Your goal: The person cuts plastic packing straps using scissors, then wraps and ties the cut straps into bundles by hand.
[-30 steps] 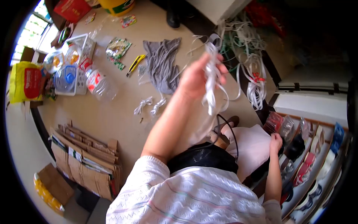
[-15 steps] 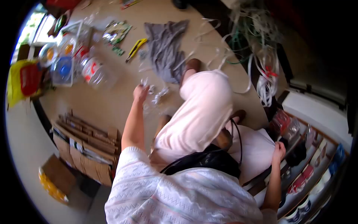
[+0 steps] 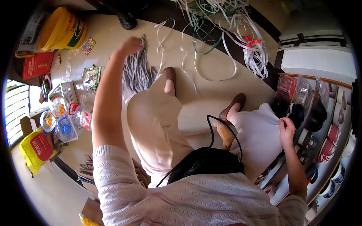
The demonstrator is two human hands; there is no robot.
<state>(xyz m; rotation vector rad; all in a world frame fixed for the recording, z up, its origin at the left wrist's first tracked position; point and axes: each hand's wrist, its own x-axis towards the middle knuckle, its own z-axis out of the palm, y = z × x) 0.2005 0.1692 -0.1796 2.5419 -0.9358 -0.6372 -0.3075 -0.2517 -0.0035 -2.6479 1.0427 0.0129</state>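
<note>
My left hand (image 3: 132,46) is stretched forward over the upper part of a grey cloth (image 3: 136,71) lying in folds on the floor. Motion blurs its fingers, so whether it grips the cloth cannot be told. My right hand (image 3: 287,131) is closed on the pale trouser leg (image 3: 258,132), pulling the fabric out to the side. A black bag (image 3: 205,162) with a looped cord rests at my waist. Beside the cloth, my brown shoe (image 3: 170,74) stands on the floor.
White and green straps (image 3: 215,19) lie tangled ahead. To the left are a yellow bucket (image 3: 62,28), plastic bottles (image 3: 65,128), a snack wrapper (image 3: 91,79) and a yellow bag (image 3: 36,150). A shoe rack (image 3: 316,150) stands close on my right. Flattened cardboard (image 3: 86,167) sits behind my left arm.
My view has turned left. My left hand has moved forward to the cloth, and the clear crumpled plastic it held no longer shows. My right hand keeps hold of the trouser leg.
</note>
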